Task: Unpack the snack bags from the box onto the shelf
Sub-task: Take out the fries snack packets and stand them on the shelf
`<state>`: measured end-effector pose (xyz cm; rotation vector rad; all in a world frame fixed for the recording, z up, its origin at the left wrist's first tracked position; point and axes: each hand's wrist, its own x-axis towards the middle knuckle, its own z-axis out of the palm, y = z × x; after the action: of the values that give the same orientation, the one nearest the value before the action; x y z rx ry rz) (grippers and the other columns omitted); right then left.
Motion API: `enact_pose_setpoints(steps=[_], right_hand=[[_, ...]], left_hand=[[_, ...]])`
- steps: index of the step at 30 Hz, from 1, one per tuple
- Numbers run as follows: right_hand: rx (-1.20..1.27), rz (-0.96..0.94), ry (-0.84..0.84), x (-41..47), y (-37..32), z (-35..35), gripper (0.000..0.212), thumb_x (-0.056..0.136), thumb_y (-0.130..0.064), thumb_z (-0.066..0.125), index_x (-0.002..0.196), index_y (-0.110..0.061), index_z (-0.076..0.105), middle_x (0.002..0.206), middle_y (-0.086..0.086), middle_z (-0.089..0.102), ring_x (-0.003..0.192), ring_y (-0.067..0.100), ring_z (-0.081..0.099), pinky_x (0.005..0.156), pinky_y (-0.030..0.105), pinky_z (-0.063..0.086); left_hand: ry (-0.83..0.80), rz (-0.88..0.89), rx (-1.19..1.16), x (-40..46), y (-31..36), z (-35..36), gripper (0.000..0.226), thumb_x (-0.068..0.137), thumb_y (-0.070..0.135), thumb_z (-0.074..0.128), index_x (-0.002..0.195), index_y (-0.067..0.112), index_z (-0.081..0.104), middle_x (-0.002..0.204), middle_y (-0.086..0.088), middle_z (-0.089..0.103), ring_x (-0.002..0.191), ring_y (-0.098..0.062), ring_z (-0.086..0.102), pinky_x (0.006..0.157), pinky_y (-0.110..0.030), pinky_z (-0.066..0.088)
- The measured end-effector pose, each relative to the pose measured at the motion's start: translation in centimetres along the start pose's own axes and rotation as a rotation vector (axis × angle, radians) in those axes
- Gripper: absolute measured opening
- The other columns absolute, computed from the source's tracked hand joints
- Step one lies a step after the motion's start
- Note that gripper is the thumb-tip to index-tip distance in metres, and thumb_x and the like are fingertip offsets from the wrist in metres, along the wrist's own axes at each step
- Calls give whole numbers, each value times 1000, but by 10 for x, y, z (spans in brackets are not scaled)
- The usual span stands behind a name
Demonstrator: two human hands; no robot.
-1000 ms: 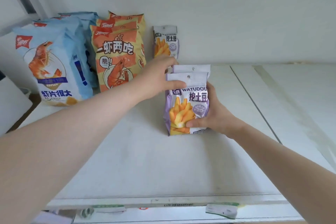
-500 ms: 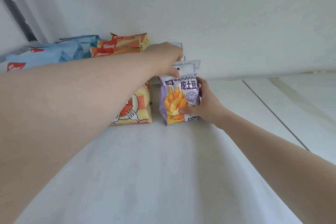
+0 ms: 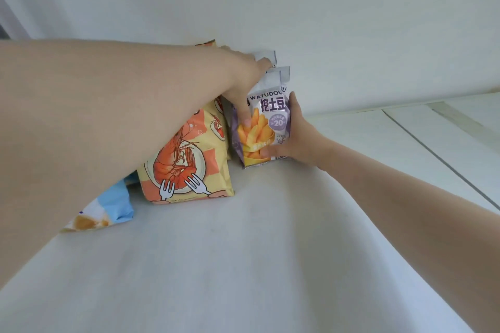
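Two small purple potato-stick bags (image 3: pixel 266 121) stand upright, one behind the other, near the back of the white shelf (image 3: pixel 243 251). My left hand (image 3: pixel 243 84) grips them from the upper left, thumb on the front face. My right hand (image 3: pixel 295 135) holds their right side and lower corner, thumb on the front. A third purple bag (image 3: pixel 266 56) shows only its top behind them, against the wall. The box is out of view.
A yellow-orange shrimp-cracker bag (image 3: pixel 189 159) stands just left of the purple bags. A blue bag (image 3: pixel 108 211) pokes out under my left forearm. The white back wall (image 3: pixel 324 21) is right behind. To the right the shelf has panel seams (image 3: pixel 422 140).
Both hands have pushed the two purple bags further back, up to the bag at the wall. My head has come closer, and my left forearm now hides most of the blue bags.
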<state>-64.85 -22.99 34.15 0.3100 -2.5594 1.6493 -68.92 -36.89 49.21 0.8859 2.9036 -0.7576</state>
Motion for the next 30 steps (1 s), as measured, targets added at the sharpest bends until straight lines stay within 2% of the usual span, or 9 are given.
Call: enact_pose_setpoints(steps=[3,7,11,13,16,19,21,26,30], right_hand=[[-51,-32,-67,-1,6,-1,134,72,7,80,146,-9,-31,152,-13,19,134,4,32,81,-8,32],[-89,-17,-32,4,8,3,132,72,1,82,153,-22,-20,152,-12,33,134,8,40,105,24,43],[-31,3,20,3,7,9,133,72,1,82,149,-16,-25,149,-16,29,130,4,39,77,-3,34],[-17,35,69,3,4,11,139,70,-4,85,148,-14,-28,159,-11,20,141,10,32,84,3,30],[5,79,118,5,1,16,140,68,-9,88,150,-15,-26,160,-8,24,142,14,34,93,12,30],[6,87,156,2,-2,23,135,67,-10,88,154,-17,-16,155,-7,35,136,14,41,88,12,32],[0,83,192,0,-2,26,128,67,-11,88,155,-20,-4,146,-10,44,126,10,47,84,14,34],[-27,63,261,0,2,27,113,63,-12,90,149,-22,17,138,-6,53,119,15,55,84,22,40],[-75,45,264,3,4,26,111,61,-16,92,146,-20,21,139,-2,52,122,19,53,90,28,43]], left_hand=[[72,6,83,2,0,4,131,40,63,87,141,16,19,114,-13,57,96,-34,60,80,-43,50],[67,-40,75,2,0,5,122,43,60,88,133,12,20,103,-12,60,81,-31,60,62,-35,43],[-32,-60,-142,6,2,-5,113,55,53,85,136,12,18,102,-10,56,92,-31,56,76,-37,44],[-3,-48,-270,9,0,-12,102,63,47,83,137,14,21,97,-6,51,91,-29,51,78,-36,41],[86,-15,-365,12,-7,-15,76,71,37,82,128,15,37,115,-12,56,99,-31,53,78,-35,41],[125,-14,-364,16,-14,-16,39,78,30,77,108,14,58,121,-9,59,108,-28,54,77,-28,36],[149,-3,-354,19,-15,-17,21,82,26,74,95,17,60,113,-6,62,99,-25,55,72,-26,35],[202,-4,-415,25,-17,-15,14,82,24,73,85,18,62,80,4,56,82,-18,49,56,-24,32],[210,14,-470,28,-19,-9,16,84,24,72,94,14,64,81,3,56,83,-20,49,70,-25,34]])
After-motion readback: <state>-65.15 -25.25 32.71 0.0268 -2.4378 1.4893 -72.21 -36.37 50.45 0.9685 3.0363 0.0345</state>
